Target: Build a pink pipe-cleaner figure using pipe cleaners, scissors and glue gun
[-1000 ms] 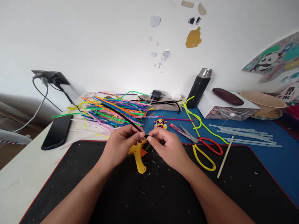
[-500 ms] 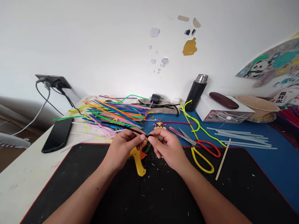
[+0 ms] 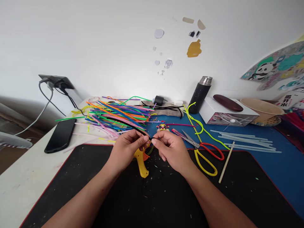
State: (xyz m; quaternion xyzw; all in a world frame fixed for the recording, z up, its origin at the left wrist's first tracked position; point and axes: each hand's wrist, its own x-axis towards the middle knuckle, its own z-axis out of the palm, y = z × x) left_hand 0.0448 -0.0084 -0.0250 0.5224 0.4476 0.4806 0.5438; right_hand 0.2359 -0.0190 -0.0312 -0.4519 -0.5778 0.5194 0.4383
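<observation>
A black pipe cleaner (image 3: 128,124) runs from over the colourful pile down to my fingertips. My left hand (image 3: 130,147) pinches it near its right end. Close against it, my right hand (image 3: 169,147) has thumb and forefinger closed on the tip of the same black stem. Beneath my left hand lies a yellow glue gun (image 3: 142,164), its handle showing and its upper part mostly hidden. Just behind my right hand stands a small colourful figure (image 3: 162,126).
Many coloured pipe cleaners (image 3: 118,114) lie behind my left hand. Scissors (image 3: 206,155), a wooden stick (image 3: 226,162) and clear glue sticks (image 3: 247,141) are at the right. A phone (image 3: 60,136) lies left; a black flask (image 3: 200,95) stands behind.
Both hands keep their pinch at almost the same place. The far part of the black pipe cleaner has tilted up slightly, and the camera view has shifted a little.
</observation>
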